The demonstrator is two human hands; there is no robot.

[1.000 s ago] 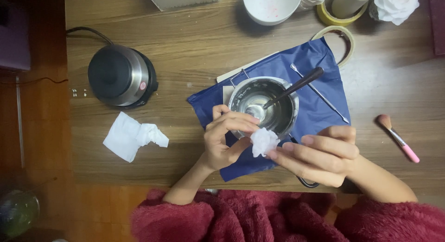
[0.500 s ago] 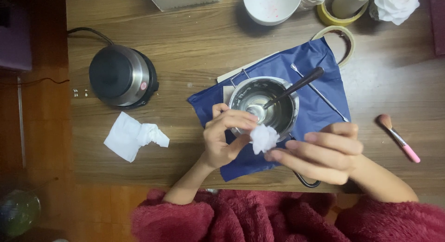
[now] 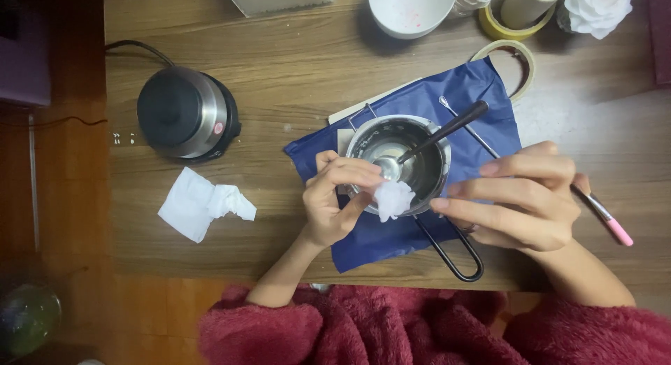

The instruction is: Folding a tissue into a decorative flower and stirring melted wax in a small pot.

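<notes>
Right hand (image 3: 521, 201) has pulled away to the right and lifted off the wad (image 3: 393, 198), and now we can see the pot's black loop handle (image 3: 454, 249) that it was covering. Left hand (image 3: 335, 197) has the white wad all to itself, pinched between thumb and fingertips right at the near rim of the steel pot (image 3: 398, 162). Right hand hangs open just beside the pot, fingers spread and stretched toward the wad, gripping nothing.

That wad looks like crumpled tissue or cotton: feather-light, soft, easy to squash, likely to tear or shed if it gets wet. A gentle pinch at its bunched middle looks like the way to hold it.

A dark-handled spoon (image 3: 437, 136) rests in the pot, which sits on a blue cloth (image 3: 482, 127) on the counter (image 3: 293, 64). A thin metal pick (image 3: 458, 117) lies on the cloth too. Left of all that, a crumpled tissue (image 3: 203, 204) and a black-topped electric warmer (image 3: 185, 113). A pink-handled brush (image 3: 608, 218) peeks out past the right hand; a white bowl (image 3: 412, 8) and tape rolls (image 3: 517, 12) line the far edge.
</notes>
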